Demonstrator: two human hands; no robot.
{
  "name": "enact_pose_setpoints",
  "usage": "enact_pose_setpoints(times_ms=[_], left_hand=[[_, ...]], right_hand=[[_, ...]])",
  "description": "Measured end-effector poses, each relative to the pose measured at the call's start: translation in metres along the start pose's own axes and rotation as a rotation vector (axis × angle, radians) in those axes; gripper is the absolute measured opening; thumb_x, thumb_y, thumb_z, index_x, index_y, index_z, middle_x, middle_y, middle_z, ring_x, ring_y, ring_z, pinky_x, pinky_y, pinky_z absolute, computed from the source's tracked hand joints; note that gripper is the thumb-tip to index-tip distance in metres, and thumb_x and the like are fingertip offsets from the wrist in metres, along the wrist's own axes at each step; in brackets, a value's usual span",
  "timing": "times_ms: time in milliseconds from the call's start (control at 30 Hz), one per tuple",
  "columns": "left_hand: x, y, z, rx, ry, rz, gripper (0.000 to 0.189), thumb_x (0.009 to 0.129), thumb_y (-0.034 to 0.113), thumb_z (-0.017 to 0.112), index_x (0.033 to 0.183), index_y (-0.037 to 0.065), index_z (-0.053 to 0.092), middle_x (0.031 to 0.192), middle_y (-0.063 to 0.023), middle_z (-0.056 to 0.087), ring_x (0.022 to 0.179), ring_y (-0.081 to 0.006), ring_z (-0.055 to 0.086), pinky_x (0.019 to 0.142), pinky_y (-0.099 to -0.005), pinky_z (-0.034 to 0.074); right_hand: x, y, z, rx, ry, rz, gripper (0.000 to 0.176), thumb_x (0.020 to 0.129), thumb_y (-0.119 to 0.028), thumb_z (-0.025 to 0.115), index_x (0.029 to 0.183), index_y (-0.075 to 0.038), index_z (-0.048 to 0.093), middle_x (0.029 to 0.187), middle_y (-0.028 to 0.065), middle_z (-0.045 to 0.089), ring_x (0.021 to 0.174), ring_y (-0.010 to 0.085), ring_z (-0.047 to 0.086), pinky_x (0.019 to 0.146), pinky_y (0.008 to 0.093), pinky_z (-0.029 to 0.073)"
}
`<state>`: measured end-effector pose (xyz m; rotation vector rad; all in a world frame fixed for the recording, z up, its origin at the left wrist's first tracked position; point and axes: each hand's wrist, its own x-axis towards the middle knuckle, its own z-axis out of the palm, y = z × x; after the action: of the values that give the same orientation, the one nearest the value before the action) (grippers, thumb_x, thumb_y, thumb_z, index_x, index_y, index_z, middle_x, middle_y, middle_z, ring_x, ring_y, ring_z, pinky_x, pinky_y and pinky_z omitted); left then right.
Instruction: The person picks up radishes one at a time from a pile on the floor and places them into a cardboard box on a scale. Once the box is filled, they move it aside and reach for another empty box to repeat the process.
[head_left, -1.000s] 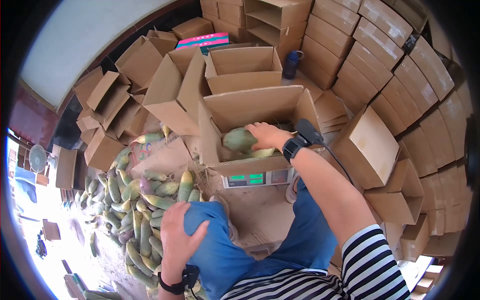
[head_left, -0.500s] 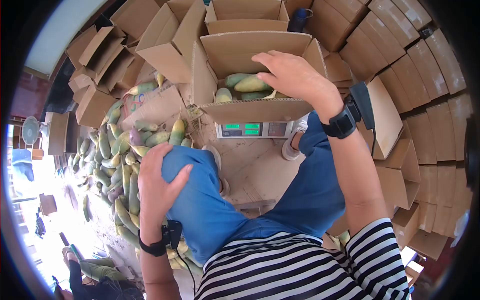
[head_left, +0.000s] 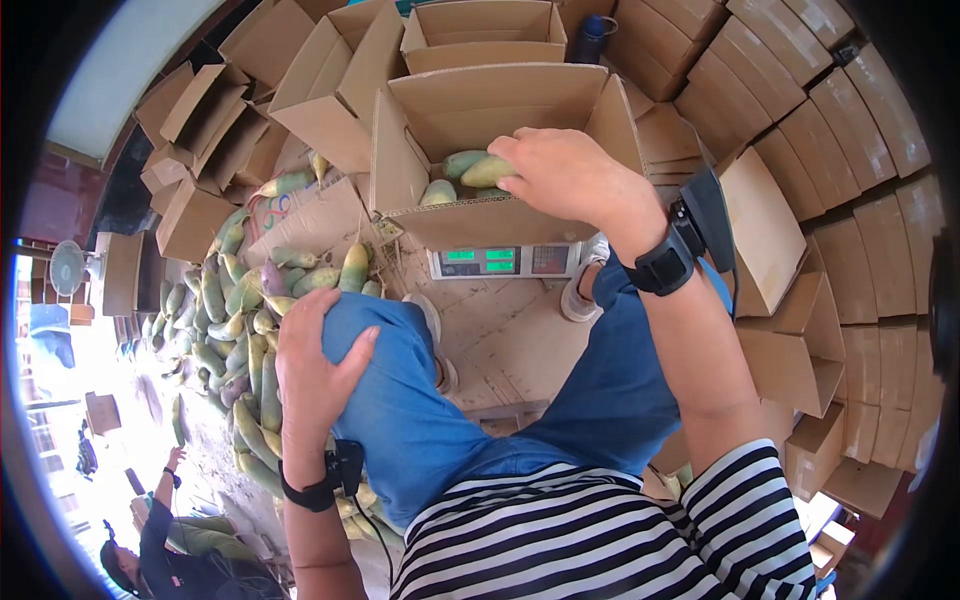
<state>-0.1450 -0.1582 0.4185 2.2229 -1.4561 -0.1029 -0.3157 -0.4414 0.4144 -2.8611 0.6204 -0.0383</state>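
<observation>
"What is pictured?"

"An open carton is carried on a scale."

"The hands?"

"A denim-clad knee is covered by the left hand, fingers spread. By the right hand, fingers bent, a green radish is met inside; whether gripped cannot be told."

Single head-worn view, looking forward and steeply down past wearer's own lap, close above; wide, round-edged fisheye.
</observation>
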Motion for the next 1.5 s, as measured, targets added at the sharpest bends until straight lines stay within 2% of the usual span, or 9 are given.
enact_pose_setpoints(times_ms=[400, 533, 667, 800, 967, 1200, 1267, 1333, 1500], left_hand=[[-0.009, -0.031, 0.004, -0.426, 0.002, -0.046, 0.048, 0.087, 0.027, 0.07, 0.124, -0.001, 0.057, 0.126, -0.0194, 0.059, 0.119, -0.032, 0.055, 0.102, -0.0394, 0.042], [-0.061, -0.128, 0.086, -1.167, -0.119, -0.804, 0.046, 0.101, 0.037, 0.046, 0.125, 0.0, 0.058, 0.129, -0.0216, 0.057, 0.122, -0.0335, 0.054, 0.102, -0.0387, 0.042], [-0.143, -0.173, 0.137, 0.171, -0.822, -0.652, 0.031, 0.097, 0.028, 0.05, 0.11, 0.002, 0.06, 0.121, -0.0186, 0.06, 0.124, -0.0373, 0.051, 0.098, -0.0458, 0.043], [-0.224, -0.192, 0.151, 0.302, -0.736, -0.76, 0.027, 0.093, 0.024, 0.053, 0.113, 0.006, 0.06, 0.119, -0.016, 0.06, 0.125, -0.0341, 0.05, 0.099, -0.0503, 0.041], [-0.292, -0.27, 0.148, 0.834, -0.5, -0.502, 0.036, 0.09, 0.02, 0.054, 0.124, 0.01, 0.057, 0.129, -0.0125, 0.056, 0.129, -0.0293, 0.045, 0.105, -0.0569, 0.034], [-0.282, -0.307, 0.113, 0.728, -0.788, -0.626, 0.045, 0.091, 0.018, 0.053, 0.135, 0.01, 0.051, 0.14, -0.012, 0.05, 0.134, -0.0296, 0.041, 0.11, -0.0582, 0.027], [-0.286, -0.305, 0.121, 0.766, -0.739, -0.462, 0.048, 0.09, 0.019, 0.055, 0.136, 0.01, 0.05, 0.139, -0.0128, 0.05, 0.133, -0.0297, 0.042, 0.11, -0.0582, 0.027], [-0.28, -0.283, 0.126, 0.814, -0.621, -0.313, 0.045, 0.085, 0.017, 0.059, 0.129, 0.009, 0.054, 0.128, -0.0126, 0.055, 0.126, -0.029, 0.047, 0.106, -0.0527, 0.032], [-0.273, -0.219, 0.136, 0.425, -0.953, -0.224, 0.036, 0.074, 0.02, 0.068, 0.108, 0.01, 0.06, 0.107, -0.0088, 0.061, 0.106, -0.027, 0.055, 0.085, -0.0433, 0.043]], right_hand=[[0.001, -0.009, 0.009, 0.027, 0.005, -0.063, 0.034, 0.089, -0.02, 0.062, 0.119, -0.005, 0.057, 0.1, 0.0168, 0.063, 0.094, 0.0376, 0.061, 0.081, 0.0451, 0.05], [0.004, -0.023, 0.007, 0.009, -0.06, -0.069, 0.034, 0.089, -0.019, 0.062, 0.119, -0.004, 0.057, 0.101, 0.0174, 0.062, 0.094, 0.038, 0.061, 0.082, 0.0452, 0.05], [0.008, -0.026, 0.013, 0.017, -0.074, -0.094, 0.034, 0.089, -0.02, 0.062, 0.118, -0.003, 0.058, 0.101, 0.0176, 0.063, 0.094, 0.0381, 0.061, 0.081, 0.0456, 0.05], [0.011, -0.027, 0.019, -0.02, -0.05, -0.135, 0.034, 0.089, -0.02, 0.062, 0.118, -0.004, 0.058, 0.101, 0.0175, 0.064, 0.093, 0.0376, 0.062, 0.081, 0.0452, 0.05], [0.016, -0.034, 0.023, -0.045, -0.097, -0.139, 0.036, 0.089, -0.02, 0.062, 0.122, -0.004, 0.057, 0.104, 0.0172, 0.064, 0.096, 0.0366, 0.062, 0.083, 0.0435, 0.051], [0.021, -0.033, 0.032, -0.063, -0.202, -0.101, 0.037, 0.092, -0.019, 0.06, 0.126, -0.004, 0.055, 0.113, 0.0184, 0.062, 0.105, 0.038, 0.059, 0.089, 0.0433, 0.048], [0.021, -0.034, 0.034, -0.078, -0.137, -0.123, 0.034, 0.09, -0.021, 0.062, 0.12, -0.005, 0.057, 0.103, 0.0169, 0.064, 0.095, 0.0355, 0.063, 0.083, 0.0433, 0.051], [0.022, -0.036, 0.034, -0.076, -0.147, -0.119, 0.034, 0.09, -0.021, 0.062, 0.12, -0.005, 0.057, 0.102, 0.0169, 0.064, 0.095, 0.0355, 0.063, 0.083, 0.0432, 0.051], [0.024, -0.039, 0.032, -0.064, -0.146, -0.139, 0.034, 0.09, -0.02, 0.062, 0.12, -0.005, 0.057, 0.102, 0.0168, 0.064, 0.095, 0.0353, 0.063, 0.083, 0.043, 0.051]])
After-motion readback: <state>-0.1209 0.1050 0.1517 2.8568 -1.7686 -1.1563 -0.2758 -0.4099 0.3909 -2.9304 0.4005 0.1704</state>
